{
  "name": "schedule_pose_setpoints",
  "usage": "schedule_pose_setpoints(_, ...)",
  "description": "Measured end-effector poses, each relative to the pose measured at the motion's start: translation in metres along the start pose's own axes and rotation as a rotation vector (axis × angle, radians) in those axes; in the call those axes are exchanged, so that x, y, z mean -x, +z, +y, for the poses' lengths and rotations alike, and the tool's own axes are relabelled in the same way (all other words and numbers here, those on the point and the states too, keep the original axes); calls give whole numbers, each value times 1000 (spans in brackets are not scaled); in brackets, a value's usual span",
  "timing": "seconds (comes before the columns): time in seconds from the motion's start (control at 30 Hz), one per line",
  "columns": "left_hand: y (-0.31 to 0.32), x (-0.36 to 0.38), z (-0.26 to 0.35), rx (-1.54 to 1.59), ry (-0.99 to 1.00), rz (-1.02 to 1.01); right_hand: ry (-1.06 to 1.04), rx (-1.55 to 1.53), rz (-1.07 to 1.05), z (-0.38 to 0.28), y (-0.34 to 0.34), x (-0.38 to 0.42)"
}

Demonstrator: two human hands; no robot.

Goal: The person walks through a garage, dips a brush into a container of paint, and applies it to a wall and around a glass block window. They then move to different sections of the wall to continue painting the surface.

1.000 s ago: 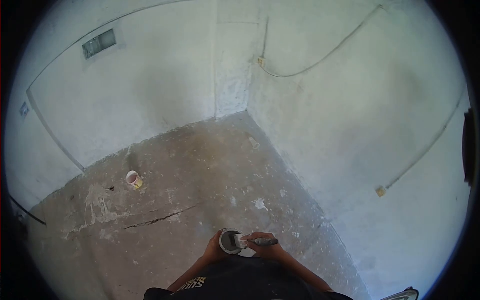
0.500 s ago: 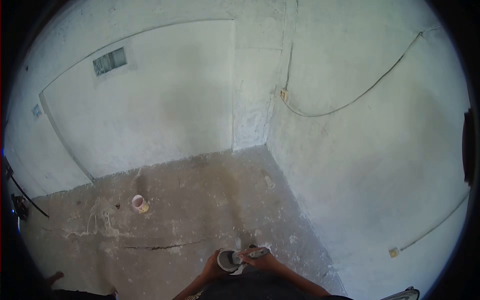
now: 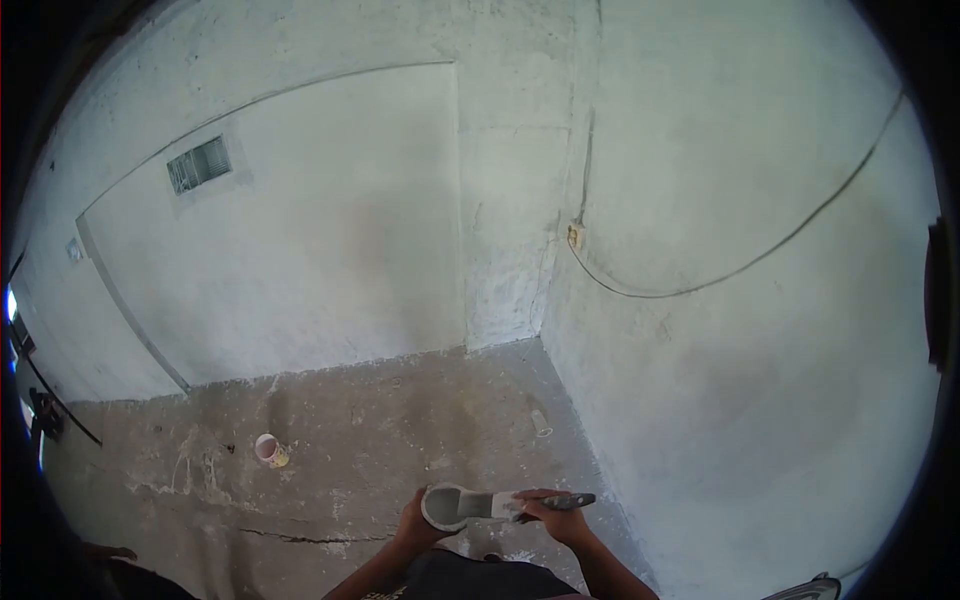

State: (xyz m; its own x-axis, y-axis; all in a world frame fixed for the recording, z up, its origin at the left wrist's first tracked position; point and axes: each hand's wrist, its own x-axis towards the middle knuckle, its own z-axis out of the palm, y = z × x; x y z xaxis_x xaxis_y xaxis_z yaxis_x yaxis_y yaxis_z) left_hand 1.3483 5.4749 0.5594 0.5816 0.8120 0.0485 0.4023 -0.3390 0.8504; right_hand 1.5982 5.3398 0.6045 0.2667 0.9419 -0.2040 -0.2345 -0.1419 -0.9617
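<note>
Rough, matt floor (image 3: 340,500); smoother, chalky matt wall (image 3: 300,260).

My left palm (image 3: 418,528) is mostly hidden behind the container (image 3: 441,508). Which of my right fingertips (image 3: 528,507) press the brush (image 3: 553,502), I can't make out. At lower left, a dark-clothed person (image 3: 140,578) is cut off by the frame's dark rim.

Wall light: soft, cool and pale, with faint dim patches
Floor (image 3: 350,420) light: duller, with vague soft shadows
Left edge: small glare spots, bluish-white
Frame shape: round, lines bowed, corners black
Sharpness: soft overall, small details smeared
</note>
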Motion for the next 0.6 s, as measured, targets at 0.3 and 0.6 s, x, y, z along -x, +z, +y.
schedule_pose_setpoints(0.3,-8,-113,15,-18,-35,99,35,-46,73,-51,-35,-103)
schedule_pose_setpoints(0.6,1,-279,-72,-48,-72,343,-24,61,110,-76,-71,-283)
